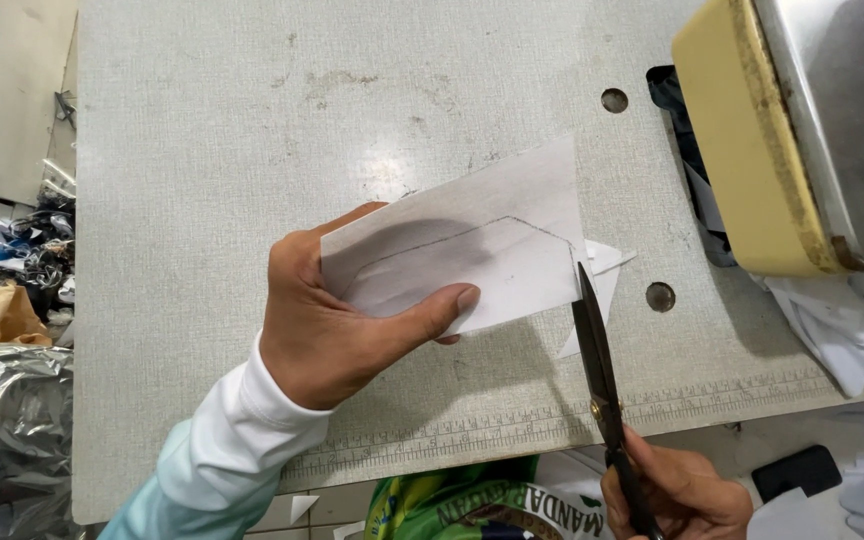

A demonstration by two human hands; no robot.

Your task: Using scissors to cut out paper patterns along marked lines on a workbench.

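My left hand (337,325) holds a white piece of fabric or paper (472,250) above the table, thumb on top. A pencilled outline with angled corners is drawn on it. My right hand (677,495) grips the handles of dark metal scissors (597,355) at the bottom right. Their blades point up and away, and the tip meets the right edge of the white piece. A small white offcut (602,275) lies on the table just beyond the blades.
The grey table (252,120) has two round holes (614,100) and a printed ruler along its front edge (472,430). A cream and metal sewing machine (782,130) fills the top right. White fabric pieces (852,330) lie under it. Bags and clutter sit on the floor at left (7,300).
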